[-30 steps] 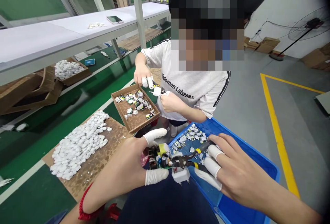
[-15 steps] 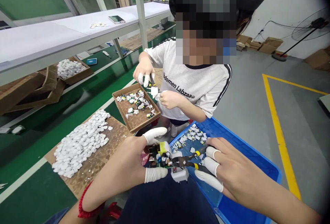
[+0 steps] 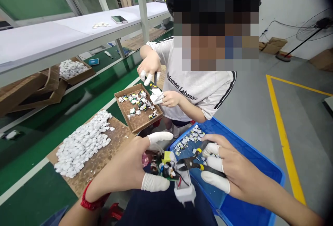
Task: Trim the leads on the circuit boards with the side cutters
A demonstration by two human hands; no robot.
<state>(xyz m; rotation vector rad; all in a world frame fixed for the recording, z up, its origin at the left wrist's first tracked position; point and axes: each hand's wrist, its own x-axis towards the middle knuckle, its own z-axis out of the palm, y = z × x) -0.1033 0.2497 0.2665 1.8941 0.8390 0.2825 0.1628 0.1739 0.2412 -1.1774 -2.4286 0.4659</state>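
My left hand (image 3: 132, 167), with white finger cots, pinches a small circuit board (image 3: 164, 167) carrying a yellow transformer and capacitors. A white plug housing (image 3: 184, 190) hangs below the board on thin wires. My right hand (image 3: 229, 175), also in finger cots, grips black pliers (image 3: 194, 161) with yellow marks, their jaws at the board's right edge. Both hands work over my lap beside a blue bin (image 3: 255, 170).
A person in a white T-shirt (image 3: 197, 87) faces me, using pliers over a cardboard tray (image 3: 137, 122) of boards. White plastic covers (image 3: 83, 142) lie heaped on cardboard at left. Another box of covers (image 3: 71, 69) sits under a white shelf (image 3: 78, 28). Small boards lie in the bin.
The white plug housing has dropped away from the board and now dangles lower on its wires. The pliers' jaws have shifted slightly at the board's edge. The other person raised one hand.
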